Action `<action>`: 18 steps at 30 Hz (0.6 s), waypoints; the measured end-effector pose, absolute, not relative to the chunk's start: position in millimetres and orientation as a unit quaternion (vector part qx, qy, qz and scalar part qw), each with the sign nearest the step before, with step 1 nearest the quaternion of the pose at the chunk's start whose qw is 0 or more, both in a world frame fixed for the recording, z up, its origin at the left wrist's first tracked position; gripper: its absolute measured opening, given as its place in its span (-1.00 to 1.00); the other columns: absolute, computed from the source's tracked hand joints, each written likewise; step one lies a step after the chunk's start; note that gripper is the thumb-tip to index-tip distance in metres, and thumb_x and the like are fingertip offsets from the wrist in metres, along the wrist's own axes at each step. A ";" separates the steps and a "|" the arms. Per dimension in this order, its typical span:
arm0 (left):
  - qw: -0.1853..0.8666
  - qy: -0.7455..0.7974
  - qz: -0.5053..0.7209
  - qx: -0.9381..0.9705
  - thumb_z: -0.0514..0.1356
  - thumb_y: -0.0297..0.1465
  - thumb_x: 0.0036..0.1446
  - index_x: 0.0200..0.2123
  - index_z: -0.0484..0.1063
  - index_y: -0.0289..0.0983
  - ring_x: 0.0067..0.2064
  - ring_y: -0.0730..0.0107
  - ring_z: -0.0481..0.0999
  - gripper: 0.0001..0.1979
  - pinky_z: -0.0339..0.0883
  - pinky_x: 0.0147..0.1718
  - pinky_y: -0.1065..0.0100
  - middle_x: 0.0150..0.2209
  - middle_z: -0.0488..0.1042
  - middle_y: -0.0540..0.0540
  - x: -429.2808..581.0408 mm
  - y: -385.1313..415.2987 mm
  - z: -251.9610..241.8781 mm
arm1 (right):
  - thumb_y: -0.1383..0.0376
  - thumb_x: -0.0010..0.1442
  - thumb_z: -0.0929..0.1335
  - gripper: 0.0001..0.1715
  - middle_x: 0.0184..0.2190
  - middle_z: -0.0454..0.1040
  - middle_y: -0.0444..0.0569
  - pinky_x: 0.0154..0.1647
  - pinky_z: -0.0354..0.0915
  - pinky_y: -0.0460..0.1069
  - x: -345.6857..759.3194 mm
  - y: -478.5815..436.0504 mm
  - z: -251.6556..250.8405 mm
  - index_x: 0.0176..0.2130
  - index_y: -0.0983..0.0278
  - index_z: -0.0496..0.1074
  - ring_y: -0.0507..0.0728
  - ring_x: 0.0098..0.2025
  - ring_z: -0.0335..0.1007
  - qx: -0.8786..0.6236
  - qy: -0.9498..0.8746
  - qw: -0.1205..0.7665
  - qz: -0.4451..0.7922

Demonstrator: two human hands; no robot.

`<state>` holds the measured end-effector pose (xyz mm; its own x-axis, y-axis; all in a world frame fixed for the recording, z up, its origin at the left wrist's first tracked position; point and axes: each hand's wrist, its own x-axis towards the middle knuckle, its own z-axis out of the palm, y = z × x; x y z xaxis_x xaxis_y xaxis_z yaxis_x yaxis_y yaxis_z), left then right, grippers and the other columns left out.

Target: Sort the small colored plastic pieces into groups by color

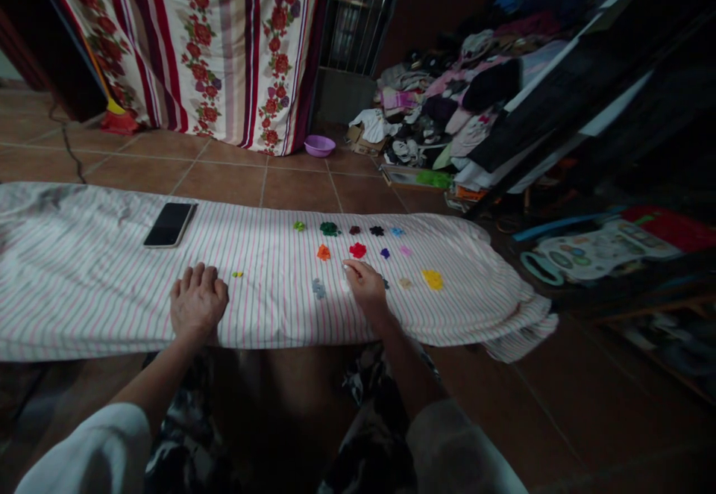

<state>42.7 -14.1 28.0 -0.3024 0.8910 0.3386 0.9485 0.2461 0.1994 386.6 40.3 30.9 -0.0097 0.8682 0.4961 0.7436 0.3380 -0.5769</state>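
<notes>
My left hand (198,301) lies flat on a striped cloth (268,307), fingers stretched out. Just right of it are a few tiny yellow-green pieces (238,274). My right hand (365,285) has thumb and fingertips pinched together low over the cloth; whatever is in them is too small to make out. Around it sit little piles sorted by colour: red (358,250), orange (323,253), grey (318,288), dark blue (385,253), pink (405,251), beige (405,283) and yellow (432,279). A dark pile is partly hidden behind this hand.
Farther back are light green (299,226), dark green (330,229), maroon (354,230), black (377,231) and light blue (397,232) piles. A phone (169,225) lies at left. Beyond are a purple basin (319,146), a floral curtain (224,46) and heaped clothes (447,98).
</notes>
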 end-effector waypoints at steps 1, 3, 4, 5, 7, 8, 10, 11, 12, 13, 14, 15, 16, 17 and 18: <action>0.076 -0.786 -0.185 -0.585 -0.12 -0.31 0.24 0.06 0.38 -0.29 0.29 0.05 0.18 -0.56 0.01 0.21 0.04 0.21 0.33 -0.23 43.1 -14.4 28.8 | 0.25 0.19 0.22 -0.66 -0.26 0.59 0.04 -0.16 0.39 0.04 392.3 39.0 28.6 -0.19 0.24 0.55 0.16 -0.24 0.49 -0.578 -0.702 0.410 0.072; 0.076 -0.786 -0.184 -0.586 -0.12 -0.31 0.24 0.06 0.38 -0.31 0.28 0.03 0.19 -0.55 0.02 0.21 0.03 0.20 0.34 -0.24 43.5 -14.9 30.1 | 0.26 0.18 0.22 -0.65 -0.26 0.59 0.05 -0.15 0.39 0.05 401.1 37.1 23.6 -0.20 0.25 0.55 0.17 -0.24 0.50 -0.590 -0.695 0.405 0.067; 0.077 -0.785 -0.183 -0.587 -0.11 -0.31 0.24 0.06 0.38 -0.31 0.28 0.02 0.20 -0.55 0.03 0.20 0.02 0.20 0.34 -0.25 43.5 -15.1 30.4 | 0.26 0.18 0.22 -0.65 -0.26 0.59 0.04 -0.14 0.39 0.05 403.9 36.3 21.1 -0.20 0.24 0.55 0.16 -0.24 0.50 -0.595 -0.692 0.403 0.066; 0.078 -0.784 -0.184 -0.588 -0.11 -0.32 0.24 0.06 0.38 -0.32 0.27 0.01 0.20 -0.55 0.03 0.20 0.01 0.20 0.34 -0.26 43.4 -15.2 30.3 | 0.26 0.18 0.22 -0.66 -0.26 0.60 0.04 -0.13 0.39 0.05 405.8 35.6 18.5 -0.21 0.24 0.55 0.16 -0.24 0.50 -0.598 -0.690 0.401 0.066; 0.080 -0.781 -0.186 -0.590 -0.10 -0.32 0.23 0.06 0.38 -0.32 0.27 0.00 0.20 -0.56 0.04 0.20 0.00 0.19 0.35 -0.26 42.8 -15.2 29.4 | 0.27 0.17 0.22 -0.66 -0.27 0.60 0.02 -0.12 0.39 0.05 406.8 34.1 13.6 -0.22 0.23 0.54 0.16 -0.23 0.51 -0.601 -0.690 0.399 0.063; 0.081 -0.780 -0.187 -0.592 -0.10 -0.32 0.23 0.06 0.38 -0.31 0.27 0.01 0.20 -0.56 0.04 0.20 0.00 0.19 0.35 -0.26 42.4 -15.0 28.6 | 0.28 0.17 0.21 -0.67 -0.28 0.60 0.02 -0.11 0.39 0.06 406.3 33.5 11.1 -0.23 0.23 0.54 0.17 -0.22 0.51 -0.600 -0.690 0.400 0.061; 0.085 -0.778 -0.189 -0.593 -0.09 -0.32 0.23 0.07 0.38 -0.30 0.27 0.01 0.20 -0.57 0.05 0.19 0.01 0.18 0.35 -0.26 41.6 -14.5 27.1 | 0.30 0.16 0.20 -0.67 -0.29 0.60 0.03 -0.08 0.38 0.07 404.4 32.6 6.6 -0.26 0.24 0.54 0.17 -0.21 0.50 -0.595 -0.692 0.405 0.056; 0.087 -0.778 -0.188 -0.593 -0.10 -0.32 0.23 0.07 0.38 -0.30 0.27 0.02 0.20 -0.57 0.06 0.19 0.01 0.18 0.35 -0.25 41.3 -14.3 26.5 | 0.32 0.15 0.20 -0.67 -0.30 0.59 0.03 -0.08 0.38 0.06 403.4 32.5 4.5 -0.27 0.24 0.53 0.17 -0.20 0.50 -0.592 -0.694 0.407 0.056; 0.089 -0.778 -0.187 -0.593 -0.10 -0.32 0.24 0.07 0.37 -0.30 0.27 0.01 0.20 -0.56 0.06 0.19 0.01 0.18 0.35 -0.26 41.1 -14.1 26.2 | 0.33 0.14 0.20 -0.67 -0.31 0.59 0.02 -0.07 0.38 0.06 402.5 32.5 2.6 -0.29 0.24 0.53 0.16 -0.20 0.50 -0.588 -0.696 0.408 0.057; 0.089 -0.778 -0.185 -0.593 -0.11 -0.32 0.24 0.07 0.38 -0.30 0.27 0.01 0.21 -0.56 0.06 0.18 0.01 0.19 0.35 -0.26 41.1 -13.9 26.1 | 0.35 0.13 0.19 -0.67 -0.32 0.58 0.02 -0.07 0.38 0.05 401.9 32.7 1.0 -0.31 0.24 0.52 0.15 -0.21 0.50 -0.584 -0.699 0.408 0.057; 0.089 -0.779 -0.183 -0.593 -0.11 -0.32 0.24 0.07 0.38 -0.31 0.27 0.00 0.21 -0.56 0.07 0.18 0.02 0.19 0.35 -0.26 41.3 -13.9 26.4 | 0.36 0.13 0.19 -0.67 -0.33 0.58 0.02 -0.08 0.38 0.05 401.5 33.0 -0.4 -0.32 0.25 0.52 0.15 -0.21 0.50 -0.580 -0.702 0.409 0.058; 0.088 -0.781 -0.180 -0.592 -0.11 -0.31 0.24 0.07 0.38 -0.32 0.27 0.00 0.21 -0.55 0.07 0.18 0.02 0.19 0.35 -0.26 41.6 -13.9 26.9 | 0.36 0.12 0.18 -0.67 -0.33 0.58 0.03 -0.08 0.38 0.05 401.2 33.3 -1.5 -0.32 0.25 0.51 0.15 -0.21 0.49 -0.578 -0.704 0.410 0.058; 0.087 -0.782 -0.179 -0.591 -0.12 -0.31 0.24 0.07 0.38 -0.32 0.27 0.00 0.21 -0.55 0.07 0.19 0.02 0.19 0.35 -0.26 42.0 -14.1 27.7 | 0.37 0.13 0.18 -0.67 -0.33 0.58 0.03 -0.08 0.39 0.06 401.1 33.5 -2.2 -0.32 0.26 0.51 0.16 -0.21 0.49 -0.576 -0.704 0.412 0.057; 0.085 -0.783 -0.177 -0.590 -0.11 -0.31 0.24 0.07 0.38 -0.32 0.27 0.00 0.20 -0.55 0.06 0.19 0.02 0.19 0.35 -0.26 42.5 -14.4 28.8 | 0.37 0.13 0.18 -0.66 -0.32 0.58 0.04 -0.07 0.39 0.07 400.8 33.5 -2.7 -0.31 0.26 0.51 0.16 -0.20 0.49 -0.574 -0.704 0.414 0.057; 0.084 -0.784 -0.177 -0.590 -0.11 -0.31 0.24 0.07 0.37 -0.31 0.27 0.01 0.20 -0.55 0.06 0.19 0.02 0.19 0.34 -0.26 43.0 -14.7 29.9 | 0.36 0.13 0.17 -0.66 -0.31 0.58 0.05 -0.05 0.39 0.07 400.5 33.4 -3.0 -0.30 0.27 0.51 0.17 -0.19 0.49 -0.574 -0.703 0.416 0.058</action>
<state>43.0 -14.7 29.9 -0.2903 0.8948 0.3393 0.9538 0.2420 0.1780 400.5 33.4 -3.0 0.0046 0.8553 0.5182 0.7580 0.3350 -0.5596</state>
